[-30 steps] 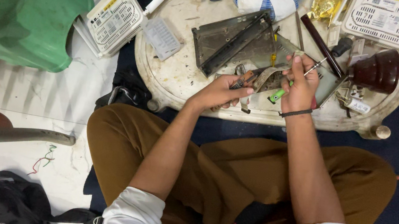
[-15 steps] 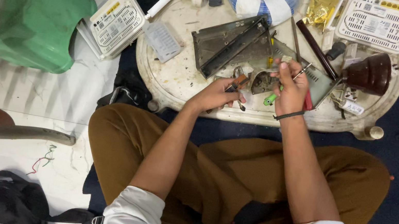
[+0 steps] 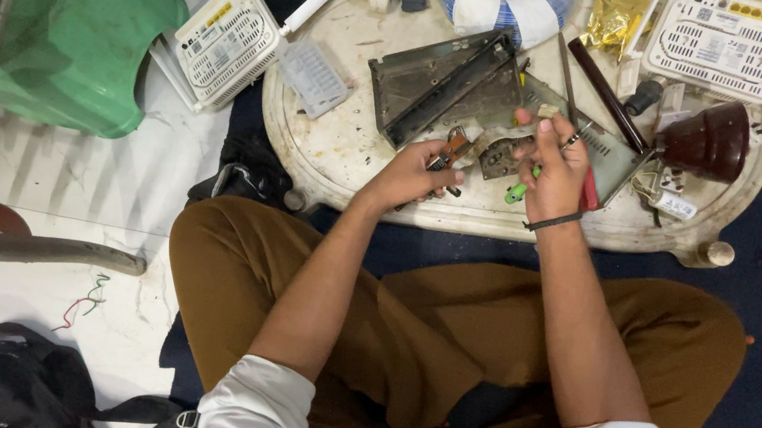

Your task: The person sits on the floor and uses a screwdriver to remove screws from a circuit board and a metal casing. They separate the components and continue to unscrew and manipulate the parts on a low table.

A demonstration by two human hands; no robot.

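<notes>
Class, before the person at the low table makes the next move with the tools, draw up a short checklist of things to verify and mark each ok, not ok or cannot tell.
1. Left hand grips the orange-handled pliers: ok.
2. Right hand holds a thin metal tool between the fingers: ok.
3. Small metal part lies between the hands on the white table: ok.
4. Whether the pliers' tips are on that part: cannot tell.
5. Green-handled screwdriver within reach beside the right hand: ok.
6. Work area free of clutter: not ok; the grey metal chassis and brown dome-shaped object crowd it.

Dull grey metal bracket (image 3: 506, 157), scuffed
</notes>
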